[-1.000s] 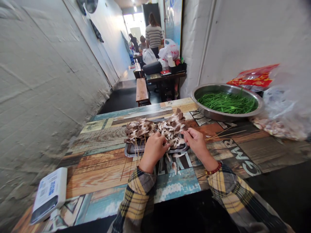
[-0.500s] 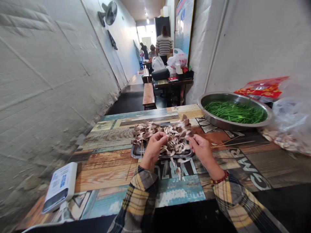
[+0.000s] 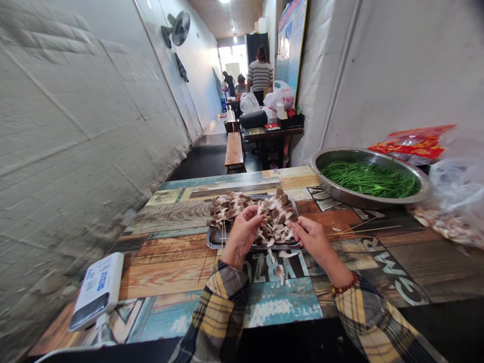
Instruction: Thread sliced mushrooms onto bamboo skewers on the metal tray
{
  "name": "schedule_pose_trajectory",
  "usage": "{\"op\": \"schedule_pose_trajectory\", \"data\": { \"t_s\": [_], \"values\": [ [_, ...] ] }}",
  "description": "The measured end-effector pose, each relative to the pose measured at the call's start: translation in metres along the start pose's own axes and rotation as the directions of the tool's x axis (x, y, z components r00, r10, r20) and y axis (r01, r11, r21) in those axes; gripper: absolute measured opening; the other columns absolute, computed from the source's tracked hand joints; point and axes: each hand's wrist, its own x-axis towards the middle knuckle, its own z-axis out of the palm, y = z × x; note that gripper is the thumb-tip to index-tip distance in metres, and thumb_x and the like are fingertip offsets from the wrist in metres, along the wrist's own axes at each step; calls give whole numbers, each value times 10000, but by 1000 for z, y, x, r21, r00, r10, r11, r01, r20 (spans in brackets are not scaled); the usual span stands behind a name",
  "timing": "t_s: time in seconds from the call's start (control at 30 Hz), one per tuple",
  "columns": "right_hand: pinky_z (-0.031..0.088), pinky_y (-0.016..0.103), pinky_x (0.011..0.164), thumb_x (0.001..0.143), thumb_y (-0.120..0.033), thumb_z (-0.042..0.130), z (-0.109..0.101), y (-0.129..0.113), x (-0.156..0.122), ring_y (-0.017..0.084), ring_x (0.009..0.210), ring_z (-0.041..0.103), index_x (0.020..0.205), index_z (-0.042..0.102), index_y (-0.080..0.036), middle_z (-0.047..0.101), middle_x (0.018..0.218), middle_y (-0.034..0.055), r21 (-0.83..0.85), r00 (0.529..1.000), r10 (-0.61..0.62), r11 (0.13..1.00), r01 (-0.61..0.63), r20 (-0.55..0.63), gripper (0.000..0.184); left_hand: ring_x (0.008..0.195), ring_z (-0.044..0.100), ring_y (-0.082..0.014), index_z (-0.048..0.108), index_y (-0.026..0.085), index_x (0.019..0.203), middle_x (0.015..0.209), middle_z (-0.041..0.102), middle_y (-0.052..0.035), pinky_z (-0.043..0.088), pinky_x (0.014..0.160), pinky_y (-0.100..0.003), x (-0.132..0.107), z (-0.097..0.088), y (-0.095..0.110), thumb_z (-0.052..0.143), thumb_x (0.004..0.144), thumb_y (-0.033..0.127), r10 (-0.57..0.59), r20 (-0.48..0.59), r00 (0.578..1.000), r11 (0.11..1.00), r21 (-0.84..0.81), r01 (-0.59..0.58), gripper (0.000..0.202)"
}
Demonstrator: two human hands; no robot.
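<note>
A cluster of grey-brown oyster mushrooms (image 3: 279, 206) spans the gap between my two hands, over a dark metal tray (image 3: 215, 244). My left hand (image 3: 244, 233) is closed, with thumb and forefinger pinched at the cluster's left side. On the other side, the fingertips of my right hand (image 3: 309, 236) pinch its right edge. More mushrooms (image 3: 230, 202) are heaped in the tray behind my left hand, and torn pieces lie under the cluster. A loose mushroom piece (image 3: 280, 275) rests on the table before the tray. Thin wooden skewers (image 3: 224, 229) lean beside my left hand.
Right of the tray, more skewers (image 3: 357, 232) lie on the wood-patterned table (image 3: 166, 272). A steel basin (image 3: 378, 202) of green chives stands behind them, near plastic bags (image 3: 459, 186). A white scale-like device (image 3: 97, 290) is at left. Several people (image 3: 260, 74) are far back.
The mushroom cluster has moved from my right hand's side toward my left hand and now sits between both. The whole view has shifted slightly.
</note>
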Motion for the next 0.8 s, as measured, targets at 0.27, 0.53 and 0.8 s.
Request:
{"op": "schedule_pose_trajectory", "data": {
  "t_s": [0.27,0.53,0.8],
  "values": [
    [305,190,383,849,-499,538,1,-5,-2,71,375,387,752,600,-169,486,474,-55,33,988,82,996,-87,128,350,584,598,-112,683,111,842,663,659,-35,464,548,-223,5,-9,-3,821,561,291,-3,-85,996,999,-41,-1,361],
    [280,186,368,838,-486,531,3,-7,-5,65,345,376,676,553,-180,477,443,-59,-22,962,95,996,-92,257,347,559,512,-58,714,136,736,684,651,-5,365,490,-174,8,-10,-5,818,551,266,110,-182,977,994,-3,-112,249],
    [263,186,355,847,-469,520,4,-7,-5,63,325,360,706,563,-177,475,432,-65,-30,957,101,995,-97,272,327,564,475,-54,713,146,774,721,640,-5,332,503,-181,7,-11,-5,794,571,259,159,-201,967,985,100,-141,247]
  ]
}}
